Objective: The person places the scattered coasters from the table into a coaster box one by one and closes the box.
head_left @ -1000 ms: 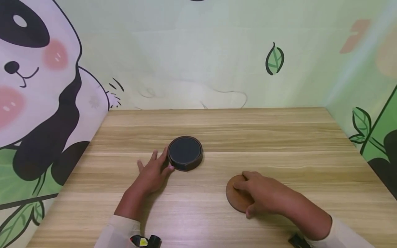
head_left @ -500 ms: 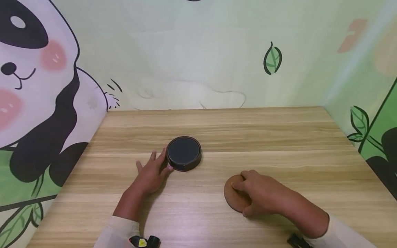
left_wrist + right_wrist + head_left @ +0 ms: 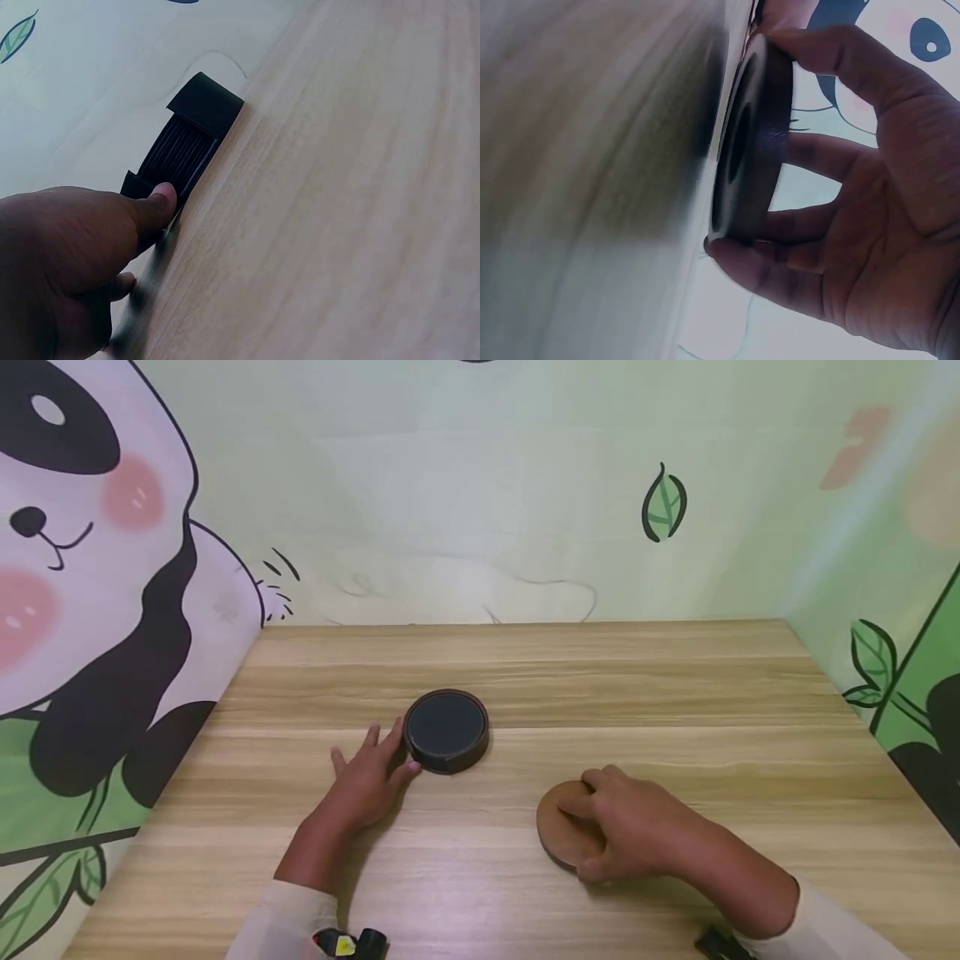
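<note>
A round black coaster holder (image 3: 447, 732) stands on the table left of centre. Through the gap in its side, several thin dark layers (image 3: 177, 154) show stacked in the left wrist view. My left hand (image 3: 367, 785) touches the holder's left side with index finger and thumb, its other fingers spread. To the right, my right hand (image 3: 637, 827) grips a round brown coaster (image 3: 561, 825) by its rim, one finger lying over its top. In the right wrist view the coaster (image 3: 776, 142) is raised slightly off the table, with a pale ring around a dark middle on its underside.
The wood-grain table (image 3: 480, 893) ends at a pale green wall (image 3: 450, 485) at the back. A panda picture (image 3: 112, 568) covers the left wall. Small cameras (image 3: 371, 943) are strapped at both wrists.
The right hand has drawn the brown coaster slightly left and raised it a little from the tabletop. The left hand and the black holder stay in place.
</note>
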### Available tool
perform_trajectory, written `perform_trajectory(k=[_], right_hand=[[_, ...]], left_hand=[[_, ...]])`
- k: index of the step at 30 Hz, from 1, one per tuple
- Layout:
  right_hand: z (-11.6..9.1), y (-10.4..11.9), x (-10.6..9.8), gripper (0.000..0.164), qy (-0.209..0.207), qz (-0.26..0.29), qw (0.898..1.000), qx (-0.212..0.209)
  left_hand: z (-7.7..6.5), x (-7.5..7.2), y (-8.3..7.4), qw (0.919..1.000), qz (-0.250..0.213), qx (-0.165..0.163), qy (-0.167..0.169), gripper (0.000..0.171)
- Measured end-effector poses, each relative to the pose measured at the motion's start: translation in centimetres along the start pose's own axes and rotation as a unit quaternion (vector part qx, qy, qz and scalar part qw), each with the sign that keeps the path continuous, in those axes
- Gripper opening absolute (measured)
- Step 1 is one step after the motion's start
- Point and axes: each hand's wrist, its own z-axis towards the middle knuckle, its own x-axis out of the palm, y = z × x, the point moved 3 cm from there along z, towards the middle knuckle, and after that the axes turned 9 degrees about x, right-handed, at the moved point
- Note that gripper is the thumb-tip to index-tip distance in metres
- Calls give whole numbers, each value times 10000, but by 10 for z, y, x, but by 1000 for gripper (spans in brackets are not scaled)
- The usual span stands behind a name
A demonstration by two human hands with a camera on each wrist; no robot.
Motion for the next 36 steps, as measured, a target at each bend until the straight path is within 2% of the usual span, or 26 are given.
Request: perform_trajectory(k=[10, 20, 25, 31, 36], right_hand=[[-2, 0, -4, 72, -163, 233, 9990, 340], [1, 7, -13, 68, -756, 189, 9969, 92], [3, 12, -17, 69, -947, 258, 9950, 171], [13, 26, -20, 69, -1180, 535, 9912, 277], [31, 31, -22, 68, -1344, 661, 9875, 484]], left_hand=[[1, 4, 1, 10000, 91, -23, 16, 79], [3, 2, 1, 10000, 55, 22, -45, 79], [5, 0, -1, 10000, 40, 51, -56, 78], [3, -1, -1, 10000, 66, 34, -42, 78], [1, -1, 0, 10000, 72, 11, -12, 79]])
